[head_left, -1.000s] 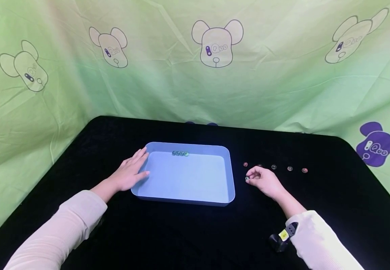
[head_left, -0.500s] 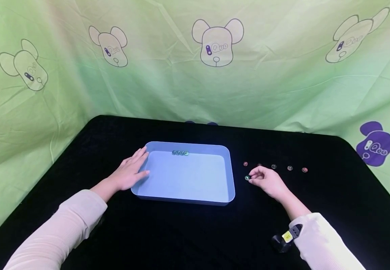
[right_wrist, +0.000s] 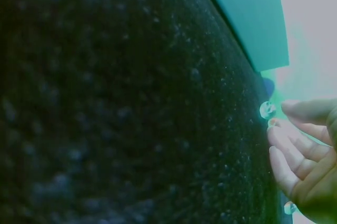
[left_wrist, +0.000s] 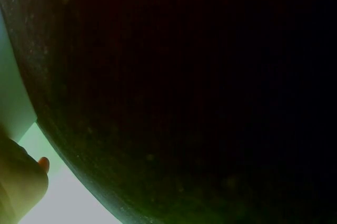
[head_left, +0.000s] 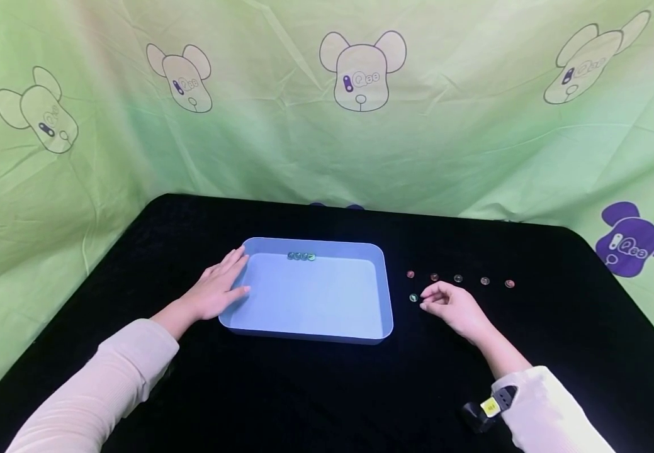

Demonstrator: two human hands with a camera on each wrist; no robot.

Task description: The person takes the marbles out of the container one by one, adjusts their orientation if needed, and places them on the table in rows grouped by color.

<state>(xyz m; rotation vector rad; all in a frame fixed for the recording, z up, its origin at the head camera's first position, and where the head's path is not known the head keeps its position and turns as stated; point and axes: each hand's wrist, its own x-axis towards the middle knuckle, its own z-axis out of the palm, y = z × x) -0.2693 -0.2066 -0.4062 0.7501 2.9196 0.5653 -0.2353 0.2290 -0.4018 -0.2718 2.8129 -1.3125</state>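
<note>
Four green beads (head_left: 301, 257) already lie in a tight row against the far wall of the blue tray (head_left: 386, 296), so that much of the sorting looks done. Left outside on the black counter (head_left: 315, 390) are one more green bead (head_left: 414, 297) and a row of five reddish or dark beads (head_left: 459, 279) well to the right of the tray; their exact colours are hard to tell at this size. The green bead sits on the cloth just off the tray's right wall, and the right hand (head_left: 456, 306) lies right beside it, fingertips pointing at it with a sliver of cloth between, fingers loosely curled and holding nothing. In the right wrist view the same bead (right_wrist: 267, 109) shows as a small pale disc just ahead of the fingers (right_wrist: 310, 109), apart from them or barely so, with the tray corner (right_wrist: 253, 18) beyond. Judging from this, the bead is not picked up, and it and perhaps the row behind it remain to be dealt with. The left hand (head_left: 219, 288) rests flat on the counter with straight fingers against the tray's left wall, steadying it; the left wrist view is mostly dark and shows only a fingertip (left_wrist: 43, 164) near the pale tray.
</note>
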